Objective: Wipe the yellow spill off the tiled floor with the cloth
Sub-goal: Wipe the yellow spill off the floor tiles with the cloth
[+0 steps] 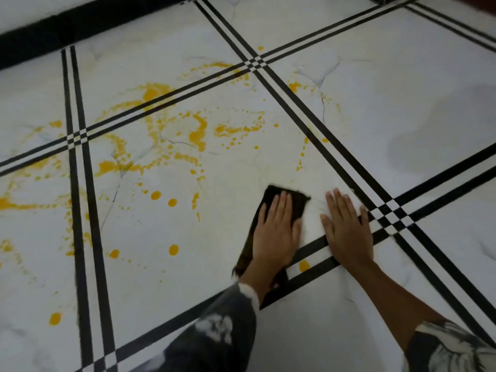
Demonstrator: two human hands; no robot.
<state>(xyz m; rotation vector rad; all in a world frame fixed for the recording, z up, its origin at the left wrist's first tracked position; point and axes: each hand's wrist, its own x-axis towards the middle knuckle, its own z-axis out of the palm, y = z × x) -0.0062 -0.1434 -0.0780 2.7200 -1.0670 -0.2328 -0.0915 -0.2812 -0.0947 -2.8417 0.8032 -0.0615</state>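
Note:
A dark brown cloth (295,198) lies flat on the white tiled floor (402,103). My left hand (276,229) presses down on it, palm flat and fingers together. My right hand (346,226) rests flat on the bare tile just to the right of the cloth, fingers spread, holding nothing. The yellow spill (197,135) spreads in smears, rings and drops over the tiles to the left and beyond the cloth. One yellow drop (303,265) sits between my wrists on the black stripe lines.
Double black stripes (80,210) cross the floor in a grid. A black skirting band (80,22) runs along the far wall. A grey damp-looking patch (442,124) shows on the tile at the right. My patterned sleeves (214,331) fill the bottom edge.

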